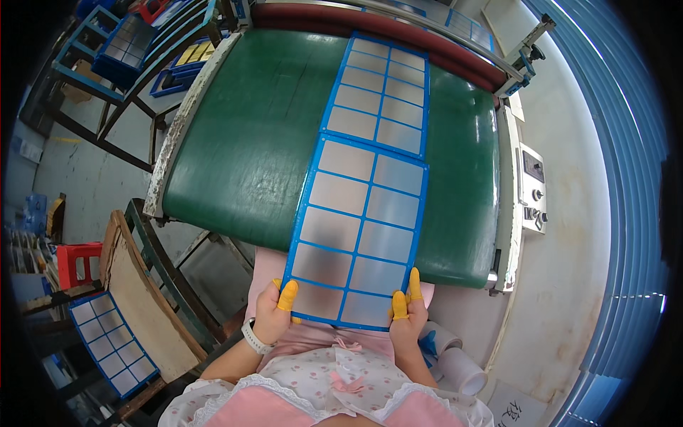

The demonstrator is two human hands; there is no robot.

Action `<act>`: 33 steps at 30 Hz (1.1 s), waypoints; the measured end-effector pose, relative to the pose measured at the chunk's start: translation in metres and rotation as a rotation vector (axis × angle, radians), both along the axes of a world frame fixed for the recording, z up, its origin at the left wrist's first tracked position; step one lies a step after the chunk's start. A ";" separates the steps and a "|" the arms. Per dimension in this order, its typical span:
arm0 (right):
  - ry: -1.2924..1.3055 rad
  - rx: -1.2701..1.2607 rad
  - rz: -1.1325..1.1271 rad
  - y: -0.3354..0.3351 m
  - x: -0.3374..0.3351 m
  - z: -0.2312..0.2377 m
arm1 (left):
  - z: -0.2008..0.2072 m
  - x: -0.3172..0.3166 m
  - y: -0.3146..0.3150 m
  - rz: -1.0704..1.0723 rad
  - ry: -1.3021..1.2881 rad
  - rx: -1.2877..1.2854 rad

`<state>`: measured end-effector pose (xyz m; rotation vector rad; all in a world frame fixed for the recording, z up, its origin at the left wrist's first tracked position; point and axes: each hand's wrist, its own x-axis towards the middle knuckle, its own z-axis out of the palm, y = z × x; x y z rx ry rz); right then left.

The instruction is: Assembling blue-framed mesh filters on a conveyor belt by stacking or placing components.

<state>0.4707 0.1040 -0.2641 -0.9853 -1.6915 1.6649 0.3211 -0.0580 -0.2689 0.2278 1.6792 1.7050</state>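
A flat blue-framed panel (331,217) with a grid of pale, frosted windows lies partly on the green conveyor belt (242,142). Its near end overhangs the belt edge toward me. My left hand (272,314) grips the near left corner, thumb on top. At the near right corner my right hand (408,322) holds the same panel by its edge. Yellow finger covers sit on some fingers of both hands; the fingers beneath the panel are mostly hidden. Beyond it, a second matching panel (377,96) lies on the belt, end to end with the first.
A dark red roller (462,60) spans the belt's far end. Right of the belt is a control box (533,186) with knobs. At lower left, another gridded panel (114,343) rests by a brown board (153,306). White rolls (462,370) stand at my right.
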 end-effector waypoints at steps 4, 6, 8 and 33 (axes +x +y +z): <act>-0.004 -0.043 -0.013 0.006 -0.013 0.004 | 0.004 -0.009 0.007 0.021 -0.014 -0.011; -0.013 -0.072 -0.033 0.008 -0.019 0.006 | 0.004 -0.014 0.011 0.021 -0.013 -0.007; -0.053 -0.029 -0.037 0.011 -0.023 0.006 | 0.003 -0.018 0.013 0.021 -0.013 -0.002; -0.482 1.231 0.795 0.032 -0.089 0.060 | 0.024 -0.046 0.048 0.022 0.045 -0.071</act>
